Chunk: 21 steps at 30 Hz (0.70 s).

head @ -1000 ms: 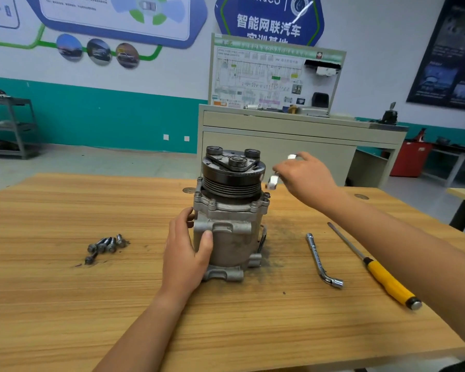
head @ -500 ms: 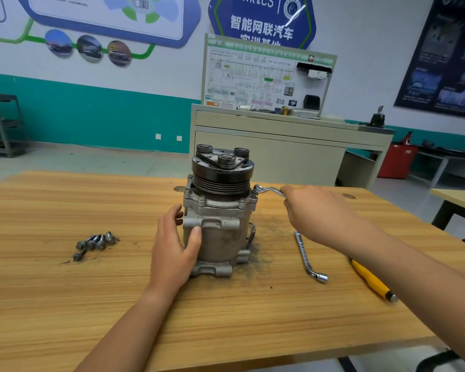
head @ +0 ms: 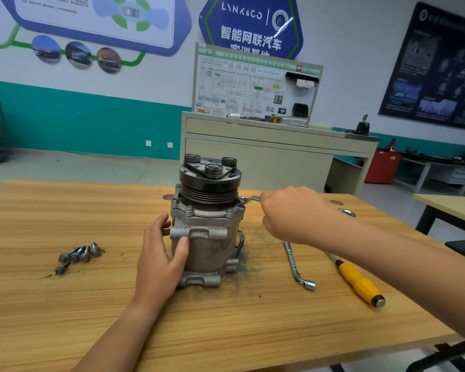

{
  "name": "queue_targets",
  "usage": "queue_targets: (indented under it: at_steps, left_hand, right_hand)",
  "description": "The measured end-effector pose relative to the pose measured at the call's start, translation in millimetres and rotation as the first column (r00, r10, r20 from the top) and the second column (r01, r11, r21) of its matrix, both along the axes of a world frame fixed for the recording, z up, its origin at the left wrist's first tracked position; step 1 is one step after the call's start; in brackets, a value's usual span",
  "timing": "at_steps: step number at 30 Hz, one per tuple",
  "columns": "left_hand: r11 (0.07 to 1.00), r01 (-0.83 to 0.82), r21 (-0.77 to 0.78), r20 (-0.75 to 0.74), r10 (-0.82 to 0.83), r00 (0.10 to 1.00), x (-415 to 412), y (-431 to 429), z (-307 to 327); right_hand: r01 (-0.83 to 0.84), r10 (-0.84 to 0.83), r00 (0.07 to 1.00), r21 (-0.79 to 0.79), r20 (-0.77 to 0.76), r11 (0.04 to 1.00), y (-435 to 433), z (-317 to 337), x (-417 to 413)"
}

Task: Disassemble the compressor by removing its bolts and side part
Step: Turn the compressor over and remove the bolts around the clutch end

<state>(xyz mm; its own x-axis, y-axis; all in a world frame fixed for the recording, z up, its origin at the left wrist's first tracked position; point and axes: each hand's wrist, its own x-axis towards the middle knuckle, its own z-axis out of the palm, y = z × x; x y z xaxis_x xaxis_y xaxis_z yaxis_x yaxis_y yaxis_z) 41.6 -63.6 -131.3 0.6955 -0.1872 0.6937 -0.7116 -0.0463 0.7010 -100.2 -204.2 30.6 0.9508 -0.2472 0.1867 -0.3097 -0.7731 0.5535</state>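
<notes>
The grey metal compressor (head: 207, 245) stands upright on the wooden table (head: 226, 331), its black pulley on top. My left hand (head: 161, 261) grips the left side of its body, thumb on the front. My right hand (head: 290, 213) holds a silver wrench (head: 250, 200) whose end sits on a bolt at the flange's right rim. Several bolts remain in the flange. A pile of removed bolts (head: 78, 255) lies on the table to the left.
An L-shaped socket wrench (head: 297, 267) and a yellow-handled screwdriver (head: 360, 283) lie on the table right of the compressor. Dark grime surrounds the compressor base. A beige cabinet (head: 266, 157) stands behind the table, another table (head: 451, 208) at the right.
My right hand came down from beside the pulley and set the wrench on the right flange bolt. My left hand stayed on the compressor body.
</notes>
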Motion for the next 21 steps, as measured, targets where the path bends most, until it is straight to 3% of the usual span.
queue_targets:
  at_steps: [8, 18, 21]
  left_hand:
    - [1.0, 0.006, -0.005, -0.005, -0.006, 1.0, -1.4, -1.6, 0.2]
    - [1.0, 0.004, 0.013, 0.005, -0.004, 1.0, -3.1, -2.2, 1.9]
    - [1.0, 0.011, 0.007, 0.003, -0.011, 1.0, -3.0, -2.8, 2.0]
  right_hand:
    - [-0.07, 0.056, 0.996, -0.205, -0.071, 0.976, -40.0, 9.2, 20.9]
    - [-0.26, 0.277, 0.942, -0.109, 0.191, 0.96, -68.6, -20.6, 76.8]
    - [-0.346, 0.285, 0.817, 0.03, 0.501, 0.938, -70.6, -19.5, 55.8]
